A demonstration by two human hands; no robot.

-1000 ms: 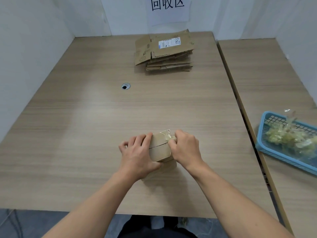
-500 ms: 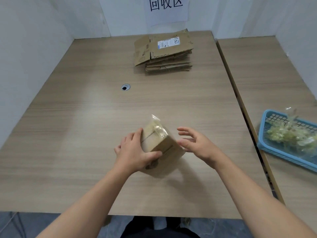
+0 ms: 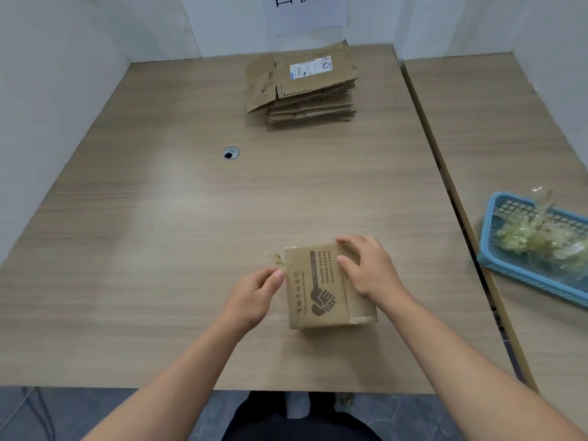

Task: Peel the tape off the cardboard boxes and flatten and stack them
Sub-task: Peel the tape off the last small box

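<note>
Lying on the wooden table (image 3: pixel 159 249), towards its near edge and a little right of centre, the small cardboard box (image 3: pixel 321 291) shows a printed face with a dark handshake mark. The right hand (image 3: pixel 370 272) rests on the box's right part, released, its fingers fairly straight and reaching to the far edge, the thumb flat on the printed face. The left hand (image 3: pixel 254 296) sits just beside the box's left edge with fingers curled and the thumb tip touching that edge. A loose strip of clear tape (image 3: pixel 273 260) sticks out from the far-left corner of the box, just beyond this thumb; I cannot tell whether the hand pinches it. At the far side of the table lies a stack of flattened boxes (image 3: pixel 302 87), the top one bearing a white label. On the adjoining table (image 3: pixel 493 122) to the right, a blue basket (image 3: pixel 486 240) holds crumpled tape scraps (image 3: pixel 537 240).
</note>
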